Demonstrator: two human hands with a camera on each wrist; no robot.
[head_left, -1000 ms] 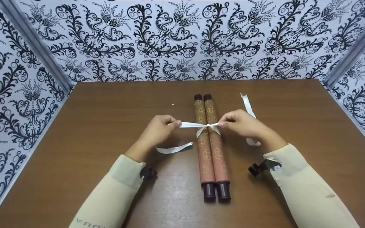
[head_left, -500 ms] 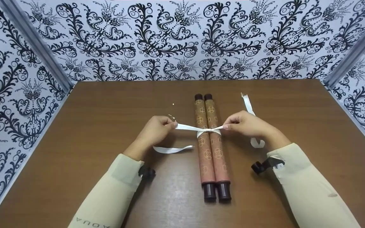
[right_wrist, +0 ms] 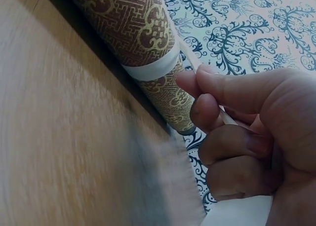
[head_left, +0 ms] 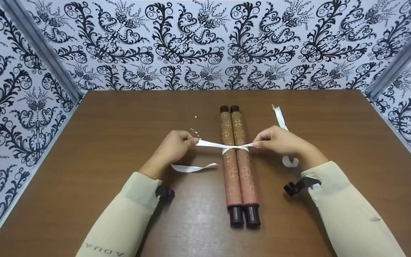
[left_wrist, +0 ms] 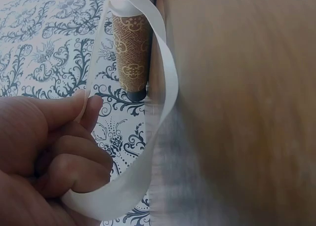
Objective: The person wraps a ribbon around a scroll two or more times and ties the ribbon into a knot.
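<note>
Two patterned scrolls (head_left: 232,171) with dark end knobs lie side by side on the table. A white ribbon (head_left: 212,144) wraps around their middle and crosses on top. My left hand (head_left: 177,146) pinches one end between thumb and forefinger, left of the scrolls. On the right, my right hand (head_left: 277,141) pinches the other end. Both ends are stretched out sideways, low over the scrolls. In the left wrist view, a loose length of ribbon (left_wrist: 168,73) curves down under the curled fingers. The right wrist view has the ribbon band (right_wrist: 155,67) flat around one scroll.
The brown table (head_left: 120,110) meets a black-and-white patterned wall (head_left: 205,46) at the back. More white ribbon (head_left: 279,116) trails on the table to the right, and another length (head_left: 194,168) lies left of the scrolls.
Both hands have drawn slightly apart and a little nearer the body. The ribbon's crossing has flattened down onto the scrolls, and its right part has lengthened.
</note>
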